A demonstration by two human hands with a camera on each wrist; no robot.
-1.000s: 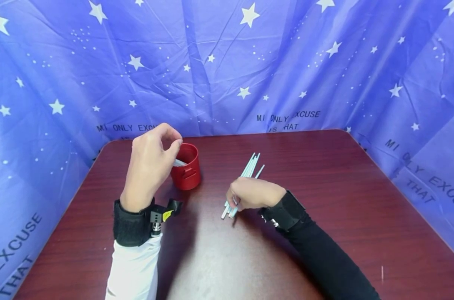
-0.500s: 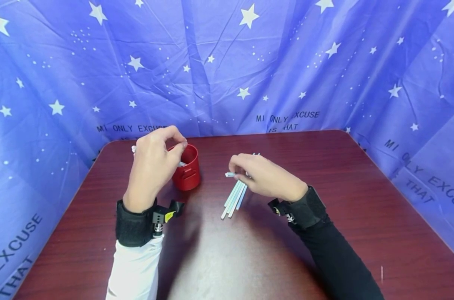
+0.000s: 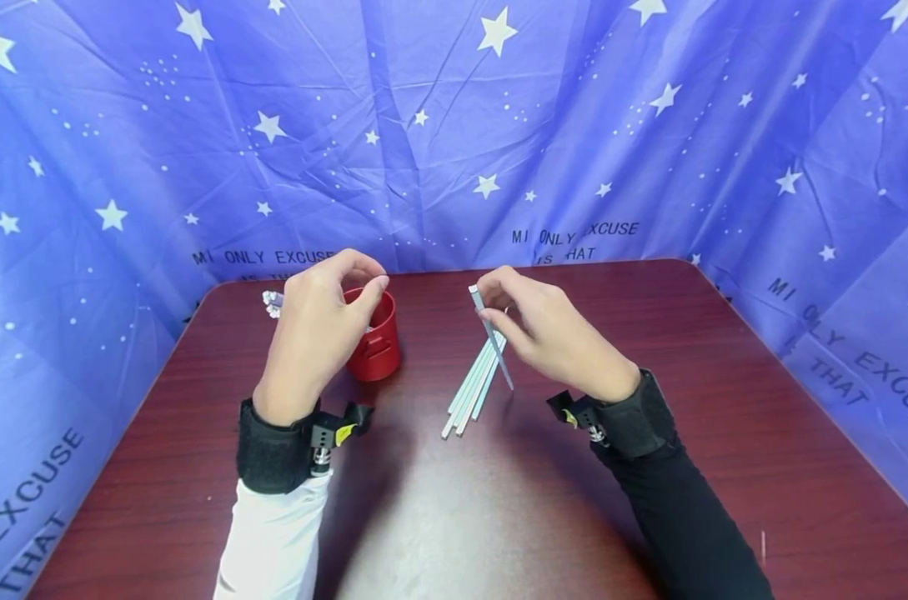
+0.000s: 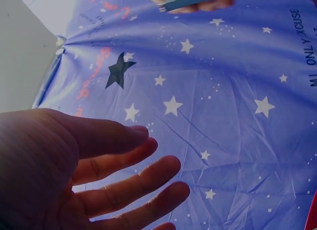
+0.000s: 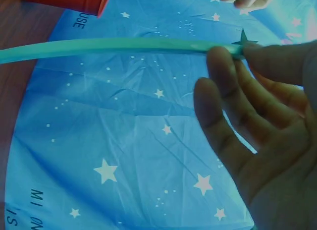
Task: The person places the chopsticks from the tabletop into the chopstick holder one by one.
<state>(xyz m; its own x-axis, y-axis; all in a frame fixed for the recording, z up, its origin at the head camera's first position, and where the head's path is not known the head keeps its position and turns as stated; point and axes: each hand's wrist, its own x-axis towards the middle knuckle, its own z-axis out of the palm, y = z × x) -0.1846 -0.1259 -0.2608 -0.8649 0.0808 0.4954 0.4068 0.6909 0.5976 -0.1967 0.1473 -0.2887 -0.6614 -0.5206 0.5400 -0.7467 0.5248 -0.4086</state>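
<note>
My right hand [image 3: 554, 333] pinches one pale blue-green chopstick [image 3: 491, 333] between thumb and fingers near its thick, white-tipped end. It slants nearly upright, thin end down, in front of several like chopsticks [image 3: 464, 400] lying in a loose bundle on the table. In the right wrist view the chopstick [image 5: 119, 45] stretches leftward from the fingertips. My left hand [image 3: 322, 325] hovers by a red bucket [image 3: 374, 360], its thumb and index fingertips close together and nothing between them. White ends of more chopsticks [image 3: 273, 304] show left of that hand, which hides their middles.
The dark red wooden table [image 3: 198, 517] ends at a blue star-print curtain [image 3: 454, 125] behind and at both sides. A thin pale sliver [image 3: 764, 546] lies near the table's right front. Both wrists wear black straps with small cameras.
My right hand has risen off the bundle with one chopstick, swinging it from lying flat to nearly upright. My left hand has shifted slightly right, uncovering the white ends beside it.
</note>
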